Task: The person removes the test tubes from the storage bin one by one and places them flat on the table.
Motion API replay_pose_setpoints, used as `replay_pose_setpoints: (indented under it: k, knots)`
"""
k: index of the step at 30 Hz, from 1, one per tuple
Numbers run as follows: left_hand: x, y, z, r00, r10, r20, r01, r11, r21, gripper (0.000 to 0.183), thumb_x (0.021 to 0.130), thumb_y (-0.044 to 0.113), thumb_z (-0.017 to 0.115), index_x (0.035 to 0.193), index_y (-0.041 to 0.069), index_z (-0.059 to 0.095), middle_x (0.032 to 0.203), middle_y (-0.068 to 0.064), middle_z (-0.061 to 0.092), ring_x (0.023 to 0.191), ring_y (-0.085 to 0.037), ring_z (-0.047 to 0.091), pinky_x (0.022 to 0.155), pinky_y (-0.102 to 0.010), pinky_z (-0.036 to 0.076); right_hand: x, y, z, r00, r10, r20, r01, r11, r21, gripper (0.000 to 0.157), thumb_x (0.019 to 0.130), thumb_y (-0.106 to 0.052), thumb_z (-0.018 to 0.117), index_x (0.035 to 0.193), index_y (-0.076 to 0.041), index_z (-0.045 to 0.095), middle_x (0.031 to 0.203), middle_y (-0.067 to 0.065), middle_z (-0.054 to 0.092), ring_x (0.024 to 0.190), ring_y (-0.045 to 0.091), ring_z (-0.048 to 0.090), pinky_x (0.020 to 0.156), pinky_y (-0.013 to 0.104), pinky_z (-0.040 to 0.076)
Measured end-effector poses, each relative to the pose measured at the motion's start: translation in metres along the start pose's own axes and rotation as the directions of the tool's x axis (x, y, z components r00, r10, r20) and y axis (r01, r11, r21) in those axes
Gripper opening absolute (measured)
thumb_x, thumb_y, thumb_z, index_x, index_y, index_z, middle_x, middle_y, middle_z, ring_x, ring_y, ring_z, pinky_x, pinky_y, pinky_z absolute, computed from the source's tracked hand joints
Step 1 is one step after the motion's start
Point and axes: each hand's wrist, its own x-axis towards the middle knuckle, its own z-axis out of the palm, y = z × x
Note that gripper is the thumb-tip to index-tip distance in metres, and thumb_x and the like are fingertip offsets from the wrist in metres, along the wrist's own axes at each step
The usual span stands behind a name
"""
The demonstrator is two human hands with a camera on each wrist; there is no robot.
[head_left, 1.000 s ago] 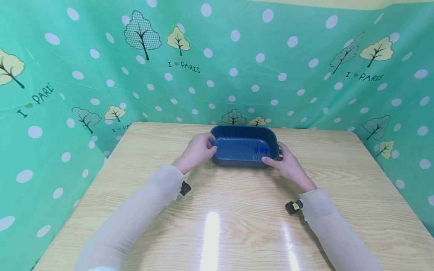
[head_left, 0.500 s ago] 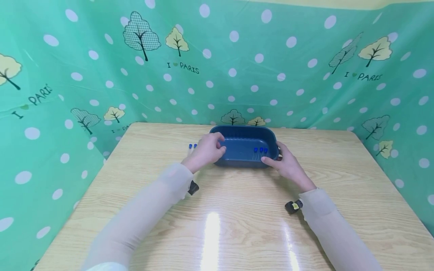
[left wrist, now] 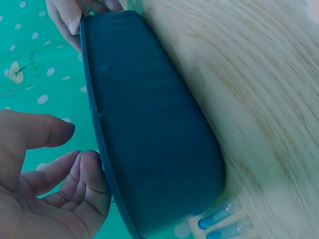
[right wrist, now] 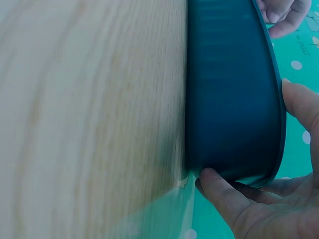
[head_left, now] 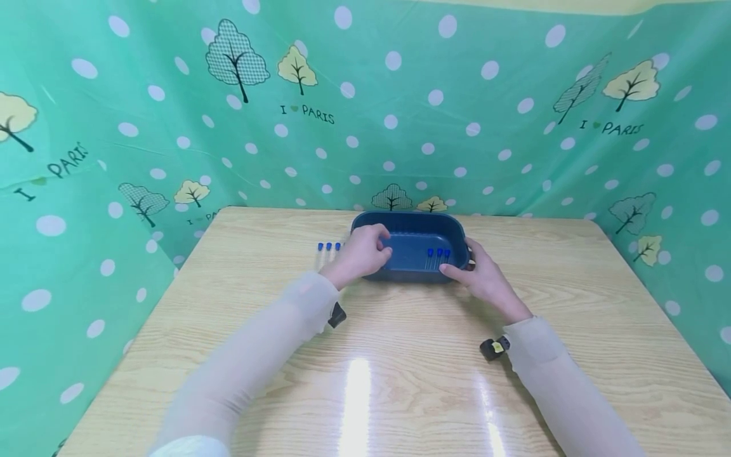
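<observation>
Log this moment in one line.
right hand: grips dark blue oblong plastic bin, right end | left hand: at bin's left end, fingers curled | clear blue-capped tubes: three inside bin, others on wooden table
</observation>
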Motion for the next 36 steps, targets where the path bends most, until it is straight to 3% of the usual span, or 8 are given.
replay_pose_setpoints:
  k: [18,26,36]
  knots:
    - [0.010,0.008,0.019,0.999,0.006,0.043,-0.006,1.000,0.003,0.030,0.091,0.019,0.062,0.118,0.006,0.060,0.087,-0.002,0.060,0.074,-0.016,0.058,0.065,-0.030,0.048,-0.001,0.001,0.000,1.000,-0.009,0.000,0.009,1.000,0.009,0.095,0.088,-0.046,0.065,0.154,-0.012,0.006,0.150,0.026,0.027,0.127,0.044,0.043,0.096,0.053,0.044]
    - [0.013,0.012,0.027,0.999,0.012,0.049,-0.012,1.000,-0.013,0.029,0.091,0.017,0.062,0.117,0.004,0.061,0.087,-0.002,0.061,0.079,-0.016,0.057,0.069,-0.031,0.048,-0.001,0.000,0.000,1.000,-0.005,-0.004,0.005,1.000,0.012,0.101,0.083,-0.056,0.065,0.154,-0.012,0.007,0.150,0.025,0.027,0.127,0.045,0.042,0.097,0.053,0.043]
    - [0.022,0.019,0.035,0.998,0.015,0.058,-0.013,0.999,-0.037,0.029,0.090,0.018,0.062,0.116,0.005,0.061,0.083,0.000,0.059,0.074,-0.014,0.057,0.065,-0.028,0.048,-0.001,0.001,-0.001,1.000,-0.006,0.002,0.006,1.000,0.017,0.108,0.079,-0.065,0.064,0.154,-0.013,0.007,0.151,0.024,0.026,0.127,0.044,0.042,0.097,0.053,0.042]
